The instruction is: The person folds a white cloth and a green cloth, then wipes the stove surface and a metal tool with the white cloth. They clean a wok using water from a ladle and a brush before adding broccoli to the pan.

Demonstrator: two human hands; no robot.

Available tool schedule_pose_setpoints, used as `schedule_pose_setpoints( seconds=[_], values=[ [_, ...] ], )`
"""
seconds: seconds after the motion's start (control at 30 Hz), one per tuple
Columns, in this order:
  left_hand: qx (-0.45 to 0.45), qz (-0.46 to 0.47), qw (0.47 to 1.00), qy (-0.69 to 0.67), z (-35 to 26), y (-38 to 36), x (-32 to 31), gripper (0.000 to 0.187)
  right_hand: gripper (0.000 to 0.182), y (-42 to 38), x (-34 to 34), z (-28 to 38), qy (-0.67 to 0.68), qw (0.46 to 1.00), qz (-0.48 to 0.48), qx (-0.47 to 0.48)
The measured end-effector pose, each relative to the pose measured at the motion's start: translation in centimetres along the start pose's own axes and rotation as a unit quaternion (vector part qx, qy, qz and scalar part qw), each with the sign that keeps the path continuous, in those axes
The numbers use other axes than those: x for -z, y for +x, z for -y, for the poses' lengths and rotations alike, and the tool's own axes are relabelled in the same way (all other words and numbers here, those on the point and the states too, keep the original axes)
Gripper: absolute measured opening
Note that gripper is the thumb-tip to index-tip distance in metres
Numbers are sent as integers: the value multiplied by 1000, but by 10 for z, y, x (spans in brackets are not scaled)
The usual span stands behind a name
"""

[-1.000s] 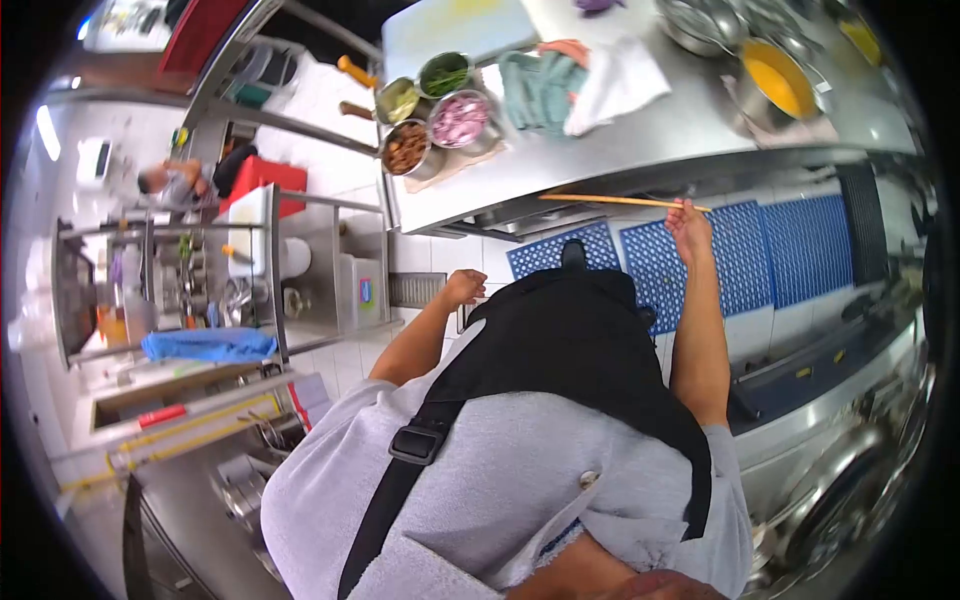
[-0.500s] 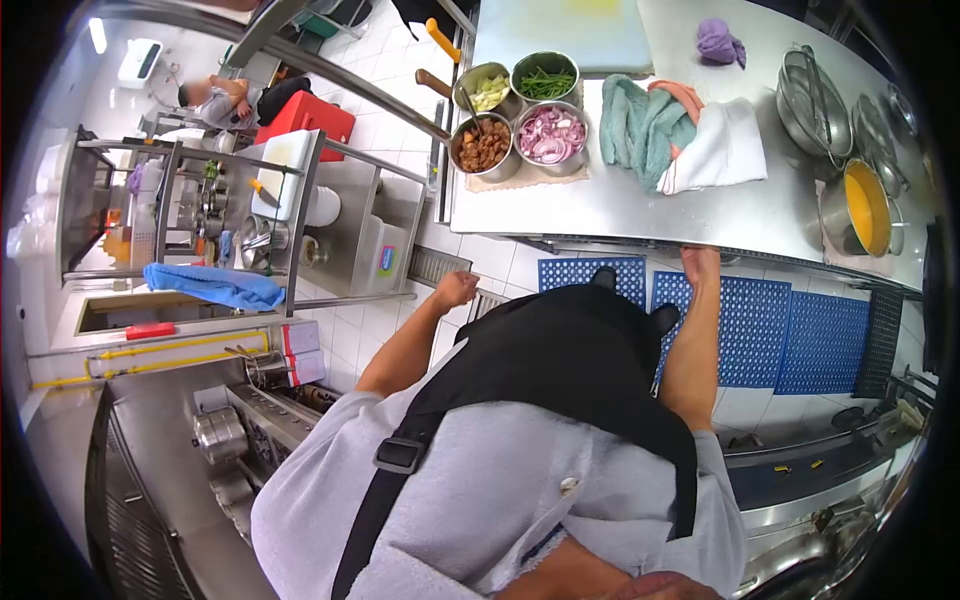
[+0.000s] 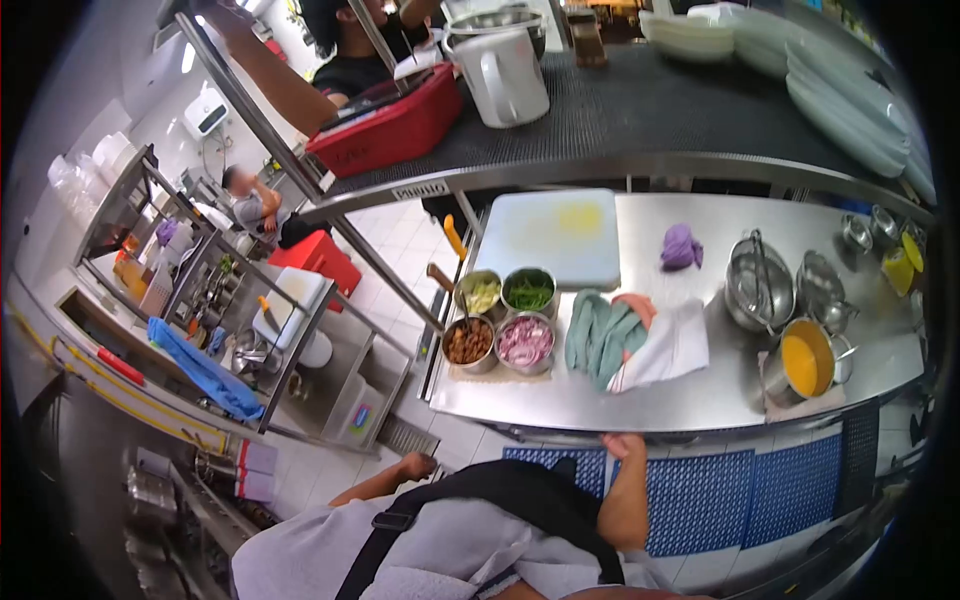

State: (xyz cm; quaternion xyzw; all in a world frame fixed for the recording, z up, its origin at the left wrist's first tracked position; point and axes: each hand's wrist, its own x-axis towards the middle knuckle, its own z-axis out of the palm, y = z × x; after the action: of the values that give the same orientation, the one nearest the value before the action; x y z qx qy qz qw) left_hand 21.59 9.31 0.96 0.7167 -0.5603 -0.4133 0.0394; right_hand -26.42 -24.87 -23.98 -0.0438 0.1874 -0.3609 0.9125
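The person's right hand [image 3: 625,446] was at the front edge of the steel bench [image 3: 700,402], over the blue mat [image 3: 700,500], its fingers bent; whether that grip pinched anything could not be told, nor whether it touched the edge. The left hand [image 3: 417,466] hung well apart from it, off the bench's near left corner and close to a floor drain [image 3: 410,437]. Its fingers looked curled, but it was too small to tell if that grip was pressed together. On the bench, a white cloth [image 3: 675,345] lay nearest the right hand, against a teal cloth [image 3: 600,335]. To their left stood four metal containers, with chopped red onion [image 3: 525,341] and brown pieces [image 3: 468,342] in the near two, chopped greens [image 3: 528,291] and pale pieces [image 3: 480,292] in the far two. Behind them lay a cutting board [image 3: 540,240], with a purple cloth [image 3: 681,248] to its right. A pot of yellow liquid [image 3: 808,358] stood near the bench's right end. Beyond, a raised shelf [image 3: 640,115] carried a white jug [image 3: 510,85] beside a red tub [image 3: 410,125].
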Motion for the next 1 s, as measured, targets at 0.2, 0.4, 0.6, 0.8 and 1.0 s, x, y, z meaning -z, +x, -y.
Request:
schedule_pose_setpoints(
  seconds=[0.2, 0.4, 0.6, 0.8, 1.0],
  values=[
    [130, -39, 986, -98, -38, 23, 8, 27, 64, -98, -175, 6, 43, 998, 35, 35],
    [-62, -56, 996, -12, 28, 57, -30, 26, 68, -113, -195, 1, 73, 995, 33, 65],
    [-150, -53, 977, 139, 10, 29, -9, 21, 52, -105, -167, 2, 137, 977, 58, 149],
    [-88, -20, 985, 146, -7, 22, 2, 24, 40, -100, -170, 7, 223, 942, 23, 249],
    [35, -33, 999, -18, 7, 36, -8, 34, 39, -91, -165, 11, 178, 960, -16, 215]
  ],
)
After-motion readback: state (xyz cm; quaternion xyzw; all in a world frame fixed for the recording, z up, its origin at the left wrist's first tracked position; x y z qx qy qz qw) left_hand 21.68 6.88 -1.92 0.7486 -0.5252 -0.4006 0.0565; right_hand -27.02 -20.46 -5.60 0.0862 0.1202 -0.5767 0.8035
